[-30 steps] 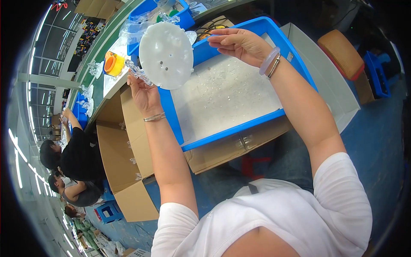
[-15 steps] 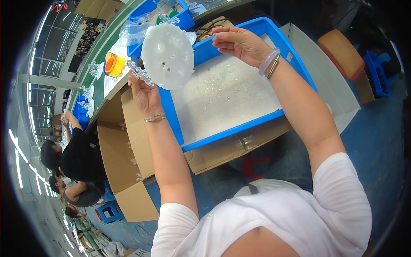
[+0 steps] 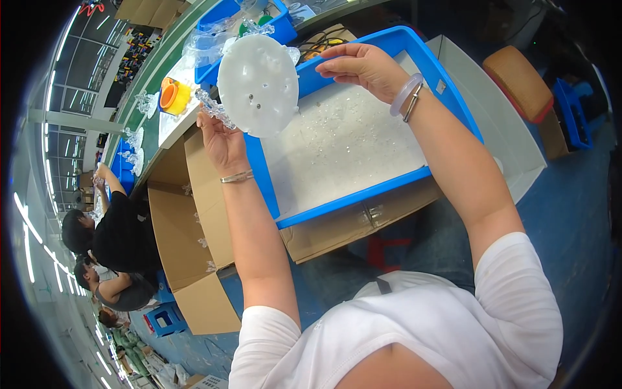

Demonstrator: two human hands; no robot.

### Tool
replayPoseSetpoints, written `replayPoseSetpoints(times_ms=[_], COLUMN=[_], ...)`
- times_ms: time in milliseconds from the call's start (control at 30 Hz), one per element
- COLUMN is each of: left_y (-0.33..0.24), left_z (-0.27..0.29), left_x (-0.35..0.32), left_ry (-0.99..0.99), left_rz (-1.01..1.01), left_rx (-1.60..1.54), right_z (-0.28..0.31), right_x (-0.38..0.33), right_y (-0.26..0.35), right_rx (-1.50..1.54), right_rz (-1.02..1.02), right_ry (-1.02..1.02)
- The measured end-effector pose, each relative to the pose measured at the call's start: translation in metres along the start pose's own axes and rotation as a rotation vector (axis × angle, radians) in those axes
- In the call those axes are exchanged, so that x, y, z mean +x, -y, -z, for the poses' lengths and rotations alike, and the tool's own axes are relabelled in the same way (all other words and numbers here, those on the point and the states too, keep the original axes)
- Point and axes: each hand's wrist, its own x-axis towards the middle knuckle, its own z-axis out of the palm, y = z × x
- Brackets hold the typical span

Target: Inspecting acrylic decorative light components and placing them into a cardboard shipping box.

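Observation:
In my left hand is a clear plastic ornament, pinched between thumb and fingers. Joined to it, or held right against it, is a white oval disc with two small metal dots on its face. The disc is tilted toward me, above the left end of a blue tray. My right hand hovers over the tray's far side, to the right of the disc and apart from it. Its thumb and fingers are stretched out with a small gap, and nothing shows between them.
Small clear bits lie scattered over the tray's pale bottom. An open cardboard box stands at left. Yellow and orange cups and a blue bin sit on the green bench. Two people work further left; a tan-topped stool stands right.
The ornament and white disc have shifted slightly right with my left hand. My right hand has moved a little left, its thumb and fingers slightly rearranged.

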Motion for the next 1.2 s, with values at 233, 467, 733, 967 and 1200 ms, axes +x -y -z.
replayPoseSetpoints(times_ms=[233, 467, 733, 967, 1200], left_y=[0.0015, -0.0010, 0.0020, -0.0007, 0.0009], left_z=[-0.0036, -0.0015, -0.0023, -0.0012, -0.0010], left_x=[-0.0016, -0.0007, -0.0030, -0.0007, -0.0021], left_ry=[-0.048, -0.008, 0.025, -0.035, -0.001], left_rz=[-0.011, -0.014, -0.021, 0.011, -0.027], left_rx=[0.022, -0.013, -0.013, -0.009, -0.017], right_z=[-0.0001, 0.0000, 0.0008, 0.0005, 0.0004], right_x=[0.0001, 0.0004, -0.0003, 0.0003, 0.0001], right_y=[-0.0003, -0.0005, -0.0005, 0.0003, 0.0005], right_rx=[-0.001, 0.023, 0.046, 0.055, 0.062], right_rz=[-0.008, -0.003, -0.010, -0.004, 0.002], right_ry=[-0.004, 0.011, 0.027, 0.031, 0.036])
